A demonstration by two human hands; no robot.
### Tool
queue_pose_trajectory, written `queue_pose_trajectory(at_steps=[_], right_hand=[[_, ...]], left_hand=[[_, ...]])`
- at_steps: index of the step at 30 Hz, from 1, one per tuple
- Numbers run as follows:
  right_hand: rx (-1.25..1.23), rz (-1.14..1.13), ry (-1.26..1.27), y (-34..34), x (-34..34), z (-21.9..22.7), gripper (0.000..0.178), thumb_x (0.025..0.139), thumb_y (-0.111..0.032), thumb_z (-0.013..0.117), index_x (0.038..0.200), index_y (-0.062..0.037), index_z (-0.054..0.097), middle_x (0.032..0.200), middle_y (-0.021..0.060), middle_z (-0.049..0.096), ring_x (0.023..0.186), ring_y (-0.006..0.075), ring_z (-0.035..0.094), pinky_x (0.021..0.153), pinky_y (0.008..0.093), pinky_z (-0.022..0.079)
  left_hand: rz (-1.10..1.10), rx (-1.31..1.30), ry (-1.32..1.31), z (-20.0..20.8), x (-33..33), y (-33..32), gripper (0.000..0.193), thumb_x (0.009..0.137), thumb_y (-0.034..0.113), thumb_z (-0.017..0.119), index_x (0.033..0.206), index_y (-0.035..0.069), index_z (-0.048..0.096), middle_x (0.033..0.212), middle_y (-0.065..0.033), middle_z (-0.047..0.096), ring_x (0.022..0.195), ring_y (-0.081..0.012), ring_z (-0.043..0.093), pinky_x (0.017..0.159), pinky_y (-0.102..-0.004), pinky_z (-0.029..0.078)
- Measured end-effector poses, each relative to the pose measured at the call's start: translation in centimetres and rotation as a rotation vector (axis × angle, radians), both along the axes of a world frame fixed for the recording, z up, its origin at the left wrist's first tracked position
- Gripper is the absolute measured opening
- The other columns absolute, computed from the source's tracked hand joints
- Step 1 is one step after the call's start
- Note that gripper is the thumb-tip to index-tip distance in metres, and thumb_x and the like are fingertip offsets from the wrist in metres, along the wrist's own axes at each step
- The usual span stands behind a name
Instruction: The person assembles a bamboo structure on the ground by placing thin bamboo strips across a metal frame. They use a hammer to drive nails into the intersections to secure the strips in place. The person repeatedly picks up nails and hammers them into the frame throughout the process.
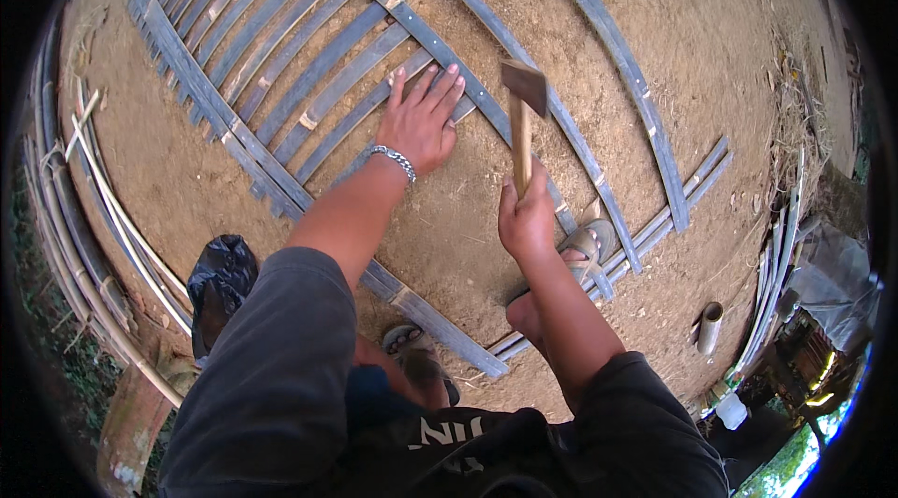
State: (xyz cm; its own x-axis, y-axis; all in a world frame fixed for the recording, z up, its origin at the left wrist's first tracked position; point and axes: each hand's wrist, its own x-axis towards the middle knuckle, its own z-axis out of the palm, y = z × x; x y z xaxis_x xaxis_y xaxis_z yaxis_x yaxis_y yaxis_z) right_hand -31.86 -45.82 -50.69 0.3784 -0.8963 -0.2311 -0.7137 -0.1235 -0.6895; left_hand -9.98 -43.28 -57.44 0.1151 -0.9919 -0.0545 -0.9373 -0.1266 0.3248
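A lattice of dark grey bamboo slats (327,57) lies on the ground ahead of me, its cross slats laid side by side between longer strips. My left hand (418,124) rests on the near end of the lattice. Its fingers are spread flat over a cross slat where it meets a long bamboo strip (486,107). In my right hand (528,217) is a hammer (521,147) with a pale wooden handle and a broad brown head. The fingers wrap the lower handle, and the head is raised to the right of my left hand.
Two more long strips (608,21) curve along the right, ending near slats by my sandalled right foot (589,245). A black plastic bag (223,278) and bamboo poles (70,208) lie at the left. A short bamboo tube (711,327) is on the dirt at the right.
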Motion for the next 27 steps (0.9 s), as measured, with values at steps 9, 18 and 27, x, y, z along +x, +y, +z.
queue_pose_trajectory(at_steps=[9,18,27], right_hand=[[0.110,0.026,0.258,-1.6,-2.9,3.1,0.044,0.099,-0.014,0.062,0.140,-0.0064,0.047,0.096,0.0324,0.070,0.089,0.0501,0.071,0.079,0.0560,0.057],[0.102,0.073,0.495,-4.0,-17.4,10.2,0.050,0.098,-0.017,0.062,0.144,-0.0039,0.045,0.109,0.0350,0.068,0.106,0.0532,0.066,0.091,0.0569,0.053],[0.238,-0.280,0.248,9.8,-17.6,3.6,0.047,0.104,-0.022,0.059,0.145,-0.0042,0.044,0.112,0.0332,0.066,0.105,0.0497,0.068,0.087,0.0539,0.055]], left_hand=[[0.002,0.038,-0.021,0.3,0.4,0.2,0.070,0.094,0.028,0.052,0.160,0.011,0.040,0.170,-0.0058,0.033,0.156,-0.0279,0.032,0.130,-0.0571,0.011],[0.020,0.051,-0.067,0.2,-0.2,-0.3,0.070,0.096,0.028,0.050,0.163,0.013,0.036,0.172,-0.0020,0.028,0.157,-0.0246,0.029,0.131,-0.0546,0.009],[0.031,0.014,-0.023,0.9,0.1,0.2,0.060,0.103,0.030,0.045,0.161,0.013,0.039,0.172,-0.0040,0.030,0.157,-0.0278,0.028,0.131,-0.0547,0.010]])
